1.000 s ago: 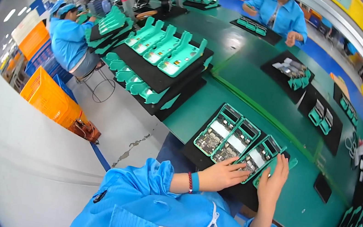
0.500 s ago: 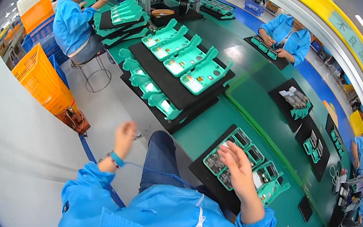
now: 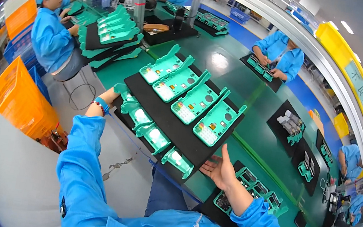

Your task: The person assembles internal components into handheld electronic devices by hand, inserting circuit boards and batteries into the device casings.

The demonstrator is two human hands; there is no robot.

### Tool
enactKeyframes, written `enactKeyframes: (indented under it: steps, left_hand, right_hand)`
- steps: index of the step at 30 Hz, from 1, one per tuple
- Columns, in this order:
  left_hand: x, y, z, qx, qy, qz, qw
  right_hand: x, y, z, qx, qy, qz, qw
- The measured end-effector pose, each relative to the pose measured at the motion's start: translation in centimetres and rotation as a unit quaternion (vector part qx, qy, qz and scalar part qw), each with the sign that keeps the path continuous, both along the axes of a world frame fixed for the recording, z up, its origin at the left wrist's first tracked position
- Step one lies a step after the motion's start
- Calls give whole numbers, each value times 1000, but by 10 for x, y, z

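Observation:
A black board [image 3: 146, 99] carries a row of several green plastic housings [image 3: 195, 101] with small circuit parts in them. Beneath it, more green housings [image 3: 156, 138] stick out along the near side of a lower black board. At the stack's left end is my left hand [image 3: 110, 96], wearing a wristband; its fingers are mostly hidden by the edge and a housing. My right hand [image 3: 222, 169] is at the near right corner, palm up, thumb raised and fingers stretched toward the board's edge. Whether those fingertips touch it, I cannot tell.
Partly behind my right forearm, a black mat holds green housings [image 3: 258, 189] with dark parts. A phone-like dark slab [image 3: 300, 221] lies right of it. An orange crate [image 3: 25, 101] stands at left. Co-workers sit at left [image 3: 55, 35] and across the table [image 3: 280, 55].
My left hand has gone from above the floor forward to the stack's left end. My right hand has left the mat of housings for the stack's right corner. The view has shifted.

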State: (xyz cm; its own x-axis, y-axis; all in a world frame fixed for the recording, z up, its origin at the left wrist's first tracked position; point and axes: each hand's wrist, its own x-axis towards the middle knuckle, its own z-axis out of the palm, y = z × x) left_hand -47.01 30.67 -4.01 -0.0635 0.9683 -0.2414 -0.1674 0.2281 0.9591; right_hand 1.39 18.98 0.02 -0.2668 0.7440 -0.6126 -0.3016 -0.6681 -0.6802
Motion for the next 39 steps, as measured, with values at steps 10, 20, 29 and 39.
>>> enactKeyframes:
  steps: [10,20,29,39]
  left_hand:
    - [-61,-30,-64,8,-47,-92,995]
    - [-42,-103,-54,-3,-120,-36,992]
    - [-17,-213,-71,9,-197,41,980]
    - [197,-108,12,87,-279,180,939]
  right_hand:
    - [2,15,18,-13,-59,5,998]
    - [-2,10,34,40,4,59,997]
    - [18,69,60,149,-23,107,983]
    - [84,228,27,195,19,-55,979]
